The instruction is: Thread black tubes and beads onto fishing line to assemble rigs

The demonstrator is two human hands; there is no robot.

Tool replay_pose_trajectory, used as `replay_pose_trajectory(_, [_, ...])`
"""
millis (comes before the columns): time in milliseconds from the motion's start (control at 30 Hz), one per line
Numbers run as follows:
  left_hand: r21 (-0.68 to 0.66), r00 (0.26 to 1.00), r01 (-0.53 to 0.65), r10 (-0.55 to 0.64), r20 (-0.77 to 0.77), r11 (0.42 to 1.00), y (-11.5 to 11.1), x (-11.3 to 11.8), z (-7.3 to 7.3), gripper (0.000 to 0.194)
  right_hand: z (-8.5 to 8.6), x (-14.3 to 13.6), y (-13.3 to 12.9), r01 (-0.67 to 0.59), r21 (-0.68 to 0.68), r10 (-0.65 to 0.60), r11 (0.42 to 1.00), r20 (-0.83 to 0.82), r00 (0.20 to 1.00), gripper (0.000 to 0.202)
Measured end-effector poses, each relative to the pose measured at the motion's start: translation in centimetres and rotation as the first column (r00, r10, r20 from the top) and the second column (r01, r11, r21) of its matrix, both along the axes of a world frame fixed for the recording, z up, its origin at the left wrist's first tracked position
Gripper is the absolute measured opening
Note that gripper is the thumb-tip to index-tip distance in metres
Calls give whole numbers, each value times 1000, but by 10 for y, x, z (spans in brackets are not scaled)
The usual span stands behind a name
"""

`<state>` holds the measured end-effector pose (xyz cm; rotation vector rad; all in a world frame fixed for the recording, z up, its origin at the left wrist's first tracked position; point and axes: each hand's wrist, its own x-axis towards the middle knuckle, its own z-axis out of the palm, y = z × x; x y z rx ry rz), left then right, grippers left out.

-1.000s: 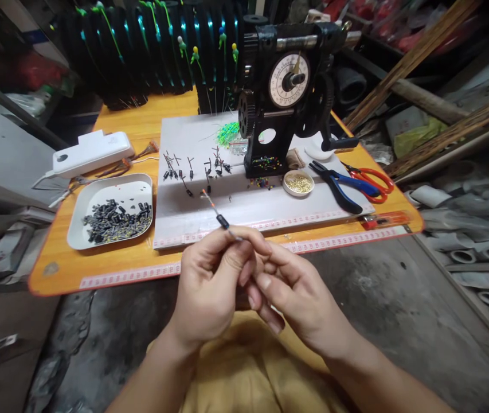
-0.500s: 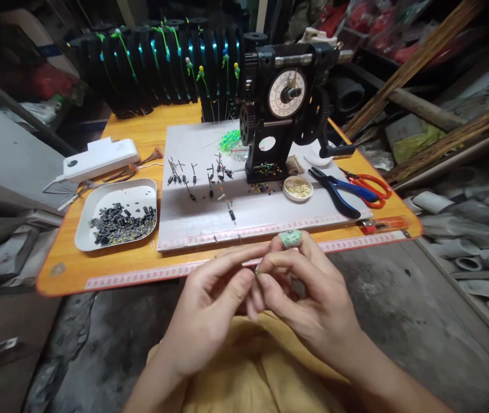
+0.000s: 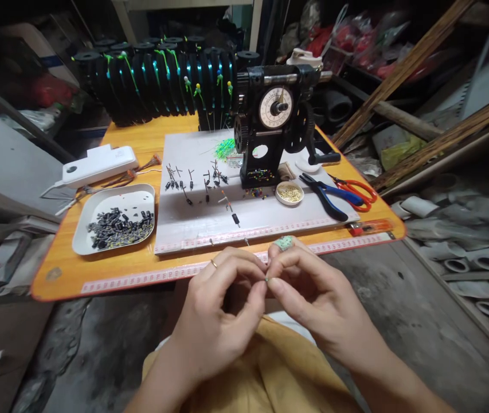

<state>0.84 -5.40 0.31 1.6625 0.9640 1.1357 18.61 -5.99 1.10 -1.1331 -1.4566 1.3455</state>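
Both my left hand (image 3: pixel 220 310) and right hand (image 3: pixel 313 292) pinch one tiny bead (image 3: pixel 266 279); I'd grip gently, fingertips steady.

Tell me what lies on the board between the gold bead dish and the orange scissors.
In the head view, blue-handled pliers lie between the bead dish and the scissors, on the grey board, their jaws pointing toward the black winder.

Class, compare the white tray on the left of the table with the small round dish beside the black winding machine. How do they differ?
The white tray is large and roughly rectangular with rounded corners; the round dish is far smaller and circular. The tray holds dark, mostly black small parts; the dish holds tiny golden ones. The tray rests on the orange tabletop, the dish on the grey board. Both are white, shallow and hold loose parts.
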Motion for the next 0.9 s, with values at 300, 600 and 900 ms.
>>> replay_pose_trajectory(300, [-424, 740, 390, -4, 672, 818, -4, 17, -6, 18, -1, 3, -3, 63, 233, -110, 970, 192, 975, 5])
replay_pose_trajectory(600, [-354, 995, 24, 10, 95, 935, -7, 2, -3, 16, -1, 6, 5, -115, 553, -149, 825, 410, 900, 14])
replay_pose_trajectory(900, [-309, 985, 47, 8, 174, 950, -16, -6, -6, 16, -1, 1, 3, -95, 560, -151, 823, 376, 914, 15])
